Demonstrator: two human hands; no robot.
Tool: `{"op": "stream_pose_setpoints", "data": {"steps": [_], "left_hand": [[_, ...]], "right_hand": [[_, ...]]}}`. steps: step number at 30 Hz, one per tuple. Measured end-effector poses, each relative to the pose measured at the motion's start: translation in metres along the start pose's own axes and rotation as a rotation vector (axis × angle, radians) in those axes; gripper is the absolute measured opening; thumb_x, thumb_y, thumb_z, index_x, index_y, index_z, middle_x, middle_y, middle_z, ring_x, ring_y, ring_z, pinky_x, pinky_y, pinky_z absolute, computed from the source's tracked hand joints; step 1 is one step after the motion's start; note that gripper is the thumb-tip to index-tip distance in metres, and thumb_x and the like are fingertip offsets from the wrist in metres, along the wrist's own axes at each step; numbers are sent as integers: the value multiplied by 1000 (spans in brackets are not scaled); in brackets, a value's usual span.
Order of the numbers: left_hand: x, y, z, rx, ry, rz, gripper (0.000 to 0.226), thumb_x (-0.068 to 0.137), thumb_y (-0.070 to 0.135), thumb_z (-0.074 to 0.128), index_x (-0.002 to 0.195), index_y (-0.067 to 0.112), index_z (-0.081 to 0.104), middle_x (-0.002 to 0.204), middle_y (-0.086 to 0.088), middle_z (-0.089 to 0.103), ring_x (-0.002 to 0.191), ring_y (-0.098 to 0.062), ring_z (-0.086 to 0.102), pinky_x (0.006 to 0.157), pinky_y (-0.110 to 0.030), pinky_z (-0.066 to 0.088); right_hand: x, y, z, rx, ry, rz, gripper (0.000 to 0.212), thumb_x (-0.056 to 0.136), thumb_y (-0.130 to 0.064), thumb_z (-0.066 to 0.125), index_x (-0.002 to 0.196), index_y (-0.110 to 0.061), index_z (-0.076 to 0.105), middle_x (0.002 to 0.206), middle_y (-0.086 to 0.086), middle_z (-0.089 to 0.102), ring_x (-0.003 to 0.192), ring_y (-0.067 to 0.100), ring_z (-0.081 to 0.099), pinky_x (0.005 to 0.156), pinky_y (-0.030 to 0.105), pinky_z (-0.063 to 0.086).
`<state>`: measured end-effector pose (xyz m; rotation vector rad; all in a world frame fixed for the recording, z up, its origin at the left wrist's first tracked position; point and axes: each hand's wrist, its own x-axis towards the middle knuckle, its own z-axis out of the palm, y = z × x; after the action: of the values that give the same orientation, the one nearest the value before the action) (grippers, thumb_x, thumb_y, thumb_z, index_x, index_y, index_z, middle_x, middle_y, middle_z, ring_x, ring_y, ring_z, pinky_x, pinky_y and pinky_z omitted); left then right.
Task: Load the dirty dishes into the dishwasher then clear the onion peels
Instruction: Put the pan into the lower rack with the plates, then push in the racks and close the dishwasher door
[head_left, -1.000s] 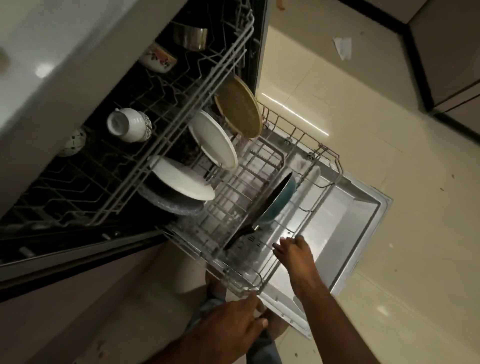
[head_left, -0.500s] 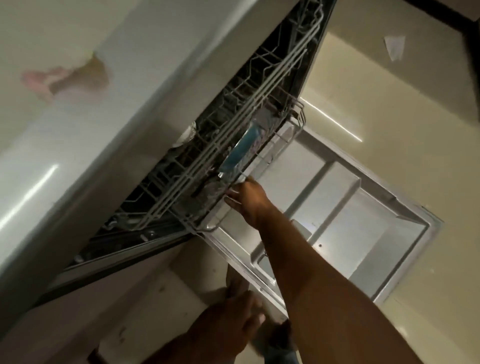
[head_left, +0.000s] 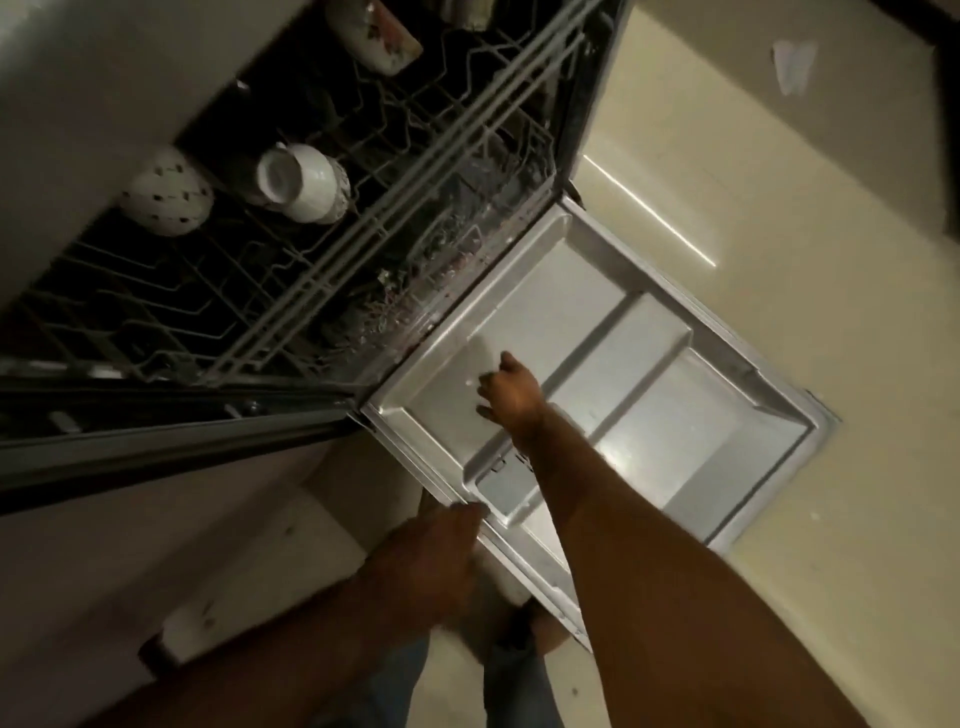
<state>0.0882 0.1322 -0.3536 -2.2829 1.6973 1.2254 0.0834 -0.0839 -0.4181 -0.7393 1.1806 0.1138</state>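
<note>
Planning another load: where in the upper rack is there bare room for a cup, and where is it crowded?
The upper rack looks bare across its near stretch, between the spotted bowl and the rack's front rail. It is crowded at the back: the white cup lies beside that bowl, and a flowered bowl sits deeper in. The right hand hovers over the open door, off the rack.

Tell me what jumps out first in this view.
The open dishwasher door lies flat at centre, with the right hand stretched out over its inner panel. At upper left, white cups and a patterned bowl sit in the upper rack. The left hand is at the door's near edge.
</note>
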Motion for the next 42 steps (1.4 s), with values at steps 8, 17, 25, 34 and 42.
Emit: {"op": "stream_pose_setpoints", "data": {"steps": [8, 17, 25, 34, 42], "left_hand": [[54, 65, -10, 122, 70, 17, 69, 93, 22, 66, 155, 6, 40, 155, -15, 48, 142, -32, 48, 112, -44, 44], [72, 79, 59, 58, -88, -128, 82, 102, 37, 52, 165, 19, 3, 174, -3, -2, 160, -23, 1, 129, -44, 15], [51, 61, 94, 38, -74, -133, 81, 104, 38, 48, 165, 20, -2, 174, 0, -7, 160, -19, -6, 130, -38, 6], [39, 83, 93, -17, -85, -145, 79, 107, 36, 45, 165, 20, -6, 173, 2, -11, 159, -17, -10, 127, -35, 3], [29, 90, 91, -67, -67, -148, 79, 107, 37, 46, 166, 20, -4, 173, 4, -9, 159, -15, -9, 129, -34, 4]], "right_hand": [[-77, 141, -170, -258, 747, 108, 54, 97, -15, 61, 147, -1, 49, 144, 22, 56, 125, 39, 59, 104, 39, 46], [-72, 258, -280, 147, 840, 440, 91, 83, -49, 81, 148, 2, 41, 140, 21, 51, 122, 40, 54, 94, 46, 48], [-33, 301, -289, 297, 604, 308, 47, 90, -28, 80, 126, -4, 62, 120, 10, 65, 113, 34, 59, 97, 42, 46], [-53, 301, -300, 123, 664, 315, 19, 93, -13, 75, 99, 3, 67, 75, 6, 56, 63, 19, 50, 59, 29, 42], [-60, 304, -301, 214, 601, 257, 56, 88, -23, 82, 131, 4, 59, 122, 14, 61, 110, 31, 56, 99, 43, 46]]}}
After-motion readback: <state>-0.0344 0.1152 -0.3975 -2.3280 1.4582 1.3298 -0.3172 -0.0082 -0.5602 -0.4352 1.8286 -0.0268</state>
